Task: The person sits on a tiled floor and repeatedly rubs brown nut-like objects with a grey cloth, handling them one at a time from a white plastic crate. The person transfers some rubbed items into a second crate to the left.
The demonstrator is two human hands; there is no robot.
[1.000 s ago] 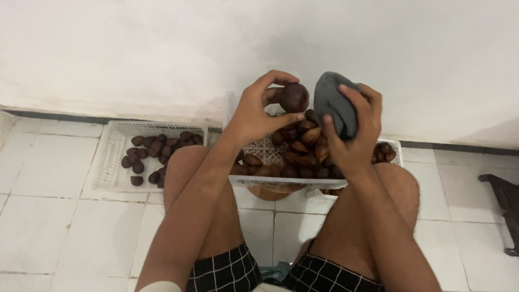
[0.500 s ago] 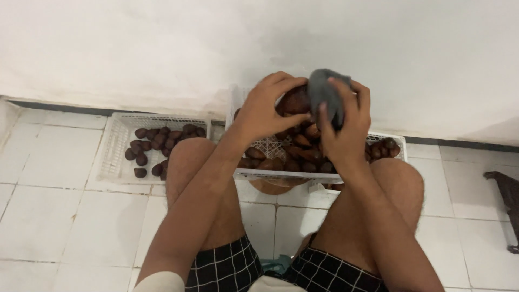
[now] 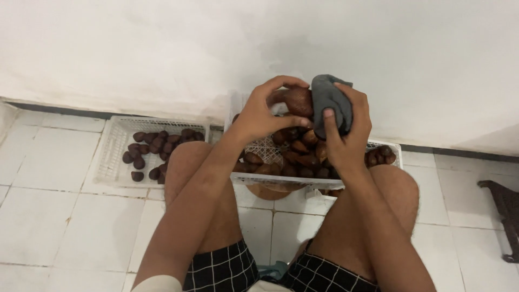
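My left hand (image 3: 266,111) grips a dark brown scaly fruit (image 3: 297,101) held up above a white plastic basket (image 3: 281,179). My right hand (image 3: 346,130) clutches a grey cloth (image 3: 328,103) pressed against the fruit's right side. The basket rests between my knees and holds several more brown fruits (image 3: 294,154). Both hands meet over the basket's middle, in front of the white wall.
A second white basket (image 3: 113,157) with several brown fruits (image 3: 157,146) lies on the tiled floor at the left. My bare knees flank the near basket. A dark object (image 3: 505,211) juts in at the right edge.
My hands have come together: the cloth in my right hand, apart from the fruit a second ago, now presses on it. Both hands have stayed above the basket.
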